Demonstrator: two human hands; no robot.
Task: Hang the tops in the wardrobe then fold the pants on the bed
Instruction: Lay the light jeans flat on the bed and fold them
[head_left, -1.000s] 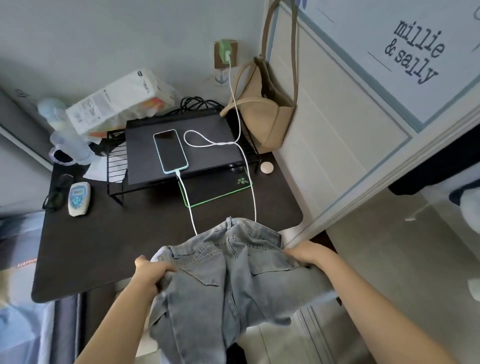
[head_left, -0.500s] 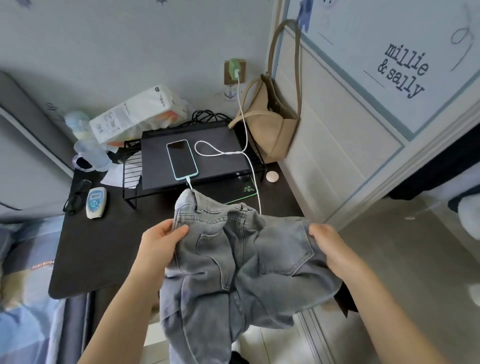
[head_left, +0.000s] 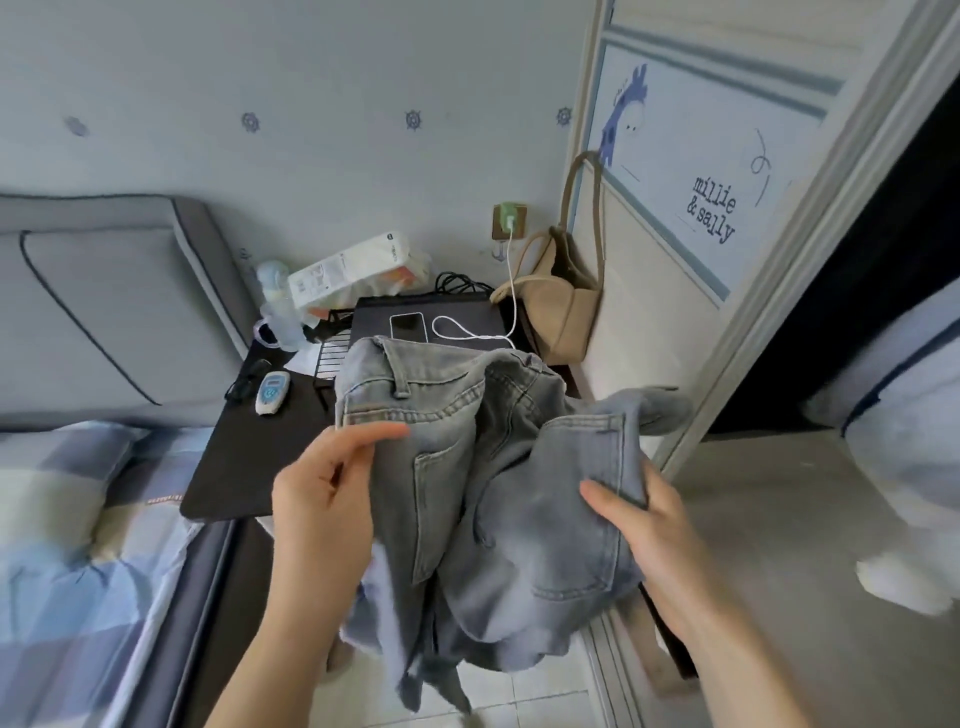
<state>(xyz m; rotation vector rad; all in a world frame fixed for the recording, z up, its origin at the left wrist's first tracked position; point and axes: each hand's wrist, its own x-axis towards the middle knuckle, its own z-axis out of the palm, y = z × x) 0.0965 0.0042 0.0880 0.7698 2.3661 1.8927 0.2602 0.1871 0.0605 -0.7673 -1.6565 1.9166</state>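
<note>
To the left of the left hand lies the bed. That grip pinches the grey jeans near the waistband; the right hand clutches bunched denim. Heavy, floppy cloth: best held at the waistband corners.

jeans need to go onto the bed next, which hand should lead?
Left, probably. The left hand pinches the jeans at the waistband, and the bed lies on that side; the right hand holds the far edge.
</note>
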